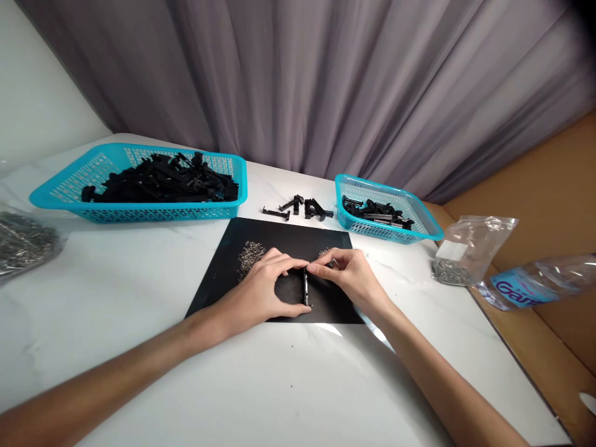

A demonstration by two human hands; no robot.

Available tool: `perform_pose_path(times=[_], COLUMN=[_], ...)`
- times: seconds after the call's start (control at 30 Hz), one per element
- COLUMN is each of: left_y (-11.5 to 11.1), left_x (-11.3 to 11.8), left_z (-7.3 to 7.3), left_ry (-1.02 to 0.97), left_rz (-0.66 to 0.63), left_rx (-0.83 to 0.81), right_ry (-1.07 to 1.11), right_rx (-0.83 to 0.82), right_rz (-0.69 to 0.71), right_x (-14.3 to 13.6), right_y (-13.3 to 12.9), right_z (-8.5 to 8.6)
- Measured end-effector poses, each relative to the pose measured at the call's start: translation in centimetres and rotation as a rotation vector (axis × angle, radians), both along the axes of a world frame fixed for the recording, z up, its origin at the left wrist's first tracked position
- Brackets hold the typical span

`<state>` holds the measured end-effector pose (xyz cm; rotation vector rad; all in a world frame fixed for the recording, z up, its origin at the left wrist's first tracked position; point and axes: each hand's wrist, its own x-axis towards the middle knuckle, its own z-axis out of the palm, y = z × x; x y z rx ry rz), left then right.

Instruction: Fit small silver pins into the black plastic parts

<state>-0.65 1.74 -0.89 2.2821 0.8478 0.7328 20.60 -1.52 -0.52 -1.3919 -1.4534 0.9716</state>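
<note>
A slim black part with a shiny strip along it (306, 290) stands lengthwise over the black mat (218, 273). My left hand (267, 282) grips it between the thumb at its near end and the fingers at its far end. At the far end, my right hand (347, 273) has its thumb and forefinger pinched together, touching the part; anything small between those fingertips is hidden. Beside the left fingers lies a pile of small metal springs or pins (251, 253). Another small metal pile (325, 253) is partly covered by my right hand.
A large blue basket (158, 211) heaped with black parts stands back left, a smaller blue basket (391, 233) back right. Several loose black parts (298, 206) lie between them. Bags of metal pieces sit left (28, 242) and right (454, 272), near a water bottle (526, 288).
</note>
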Motion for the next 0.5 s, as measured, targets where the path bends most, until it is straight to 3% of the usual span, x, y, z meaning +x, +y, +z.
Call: perform_pose_path(times=[0.13,0.33,0.5], left_y=[0.0,0.0,0.1], left_x=[0.2,0.1,-0.1], left_z=[0.3,0.9,0.7], left_ry=[0.03,0.069,0.061], left_rz=[-0.02,-0.018,-0.007], left_rx=[-0.021,-0.032,-0.041], right_ry=[-0.014,-0.118,-0.221], right_rx=[-0.089,-0.05,0.083], right_rz=[0.104,0.195,0.086], right_x=[0.4,1.7,1.5], right_y=[0.7,0.3,-1.3], right_z=[0.5,1.4,1.1])
